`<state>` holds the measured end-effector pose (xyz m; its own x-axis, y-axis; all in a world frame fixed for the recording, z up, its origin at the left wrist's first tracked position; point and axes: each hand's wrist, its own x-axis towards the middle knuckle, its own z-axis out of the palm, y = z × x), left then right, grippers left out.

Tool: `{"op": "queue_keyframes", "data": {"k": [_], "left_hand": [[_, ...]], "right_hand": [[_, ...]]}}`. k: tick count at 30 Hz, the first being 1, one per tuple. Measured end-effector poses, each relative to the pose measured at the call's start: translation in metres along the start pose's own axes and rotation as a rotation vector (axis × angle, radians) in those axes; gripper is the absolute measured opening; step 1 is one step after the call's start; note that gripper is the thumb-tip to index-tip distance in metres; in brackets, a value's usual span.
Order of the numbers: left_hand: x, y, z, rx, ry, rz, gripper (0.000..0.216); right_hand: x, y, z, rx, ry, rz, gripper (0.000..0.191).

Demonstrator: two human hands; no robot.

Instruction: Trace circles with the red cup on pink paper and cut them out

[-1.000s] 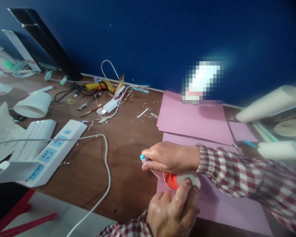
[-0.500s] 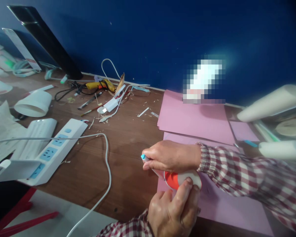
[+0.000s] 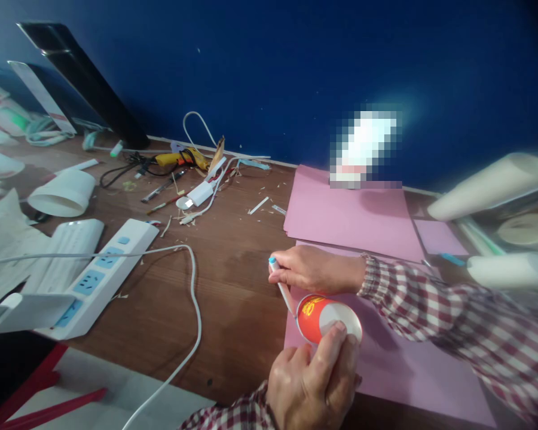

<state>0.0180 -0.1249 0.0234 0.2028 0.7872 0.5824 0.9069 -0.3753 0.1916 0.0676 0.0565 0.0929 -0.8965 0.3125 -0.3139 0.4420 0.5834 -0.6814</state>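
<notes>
My left hand [image 3: 311, 379] is closed on a red paper cup [image 3: 311, 316] with yellow lettering, tilted over the pink sheets. Its fingers press on the cup's whitish side or inside at the right; which one I cannot tell. Above it, my right hand [image 3: 318, 267] pinches a white pen with a light-blue end [image 3: 273, 264], probably a marker. The pen slants down toward the cup's left rim, where its lower tip meets or nearly meets the edge. Pink paper [image 3: 412, 364] lies under both hands.
A pink paper stack [image 3: 349, 209] lies behind, with a pixelated bright phone-like shape above. At left are a power strip [image 3: 105, 275], a white cable [image 3: 196, 298], a white paper cup [image 3: 63, 191] and a yellow-handled tool [image 3: 179, 158]. White rolls [image 3: 493, 185] lie at right.
My right hand with the pen has shifted slightly up and right, away from the cup, uncovering the yellow lettering. My left hand keeps its hold on the cup.
</notes>
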Motion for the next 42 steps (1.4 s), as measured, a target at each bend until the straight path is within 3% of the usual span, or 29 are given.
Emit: {"op": "queue_keyframes", "data": {"k": [8,16,24,31,42], "left_hand": [[0.000,-0.001,0.000,-0.011,-0.006,0.013,0.037],[0.002,0.000,-0.002,-0.019,-0.011,-0.010,0.040],[0.005,-0.001,-0.006,-0.027,-0.042,0.006,0.040],[0.003,-0.003,-0.010,-0.004,-0.089,0.016,0.047],[0.008,-0.007,-0.025,-0.081,-0.149,-0.019,0.060]], "right_hand": [[-0.011,0.029,0.001,0.161,0.191,0.031,0.029],[-0.039,0.051,0.014,0.515,0.308,0.119,0.036],[-0.074,0.061,0.033,0.602,0.581,0.154,0.031],[-0.108,0.056,0.049,0.656,0.765,0.236,0.029],[-0.150,0.035,0.092,0.653,0.918,0.254,0.027]]}}
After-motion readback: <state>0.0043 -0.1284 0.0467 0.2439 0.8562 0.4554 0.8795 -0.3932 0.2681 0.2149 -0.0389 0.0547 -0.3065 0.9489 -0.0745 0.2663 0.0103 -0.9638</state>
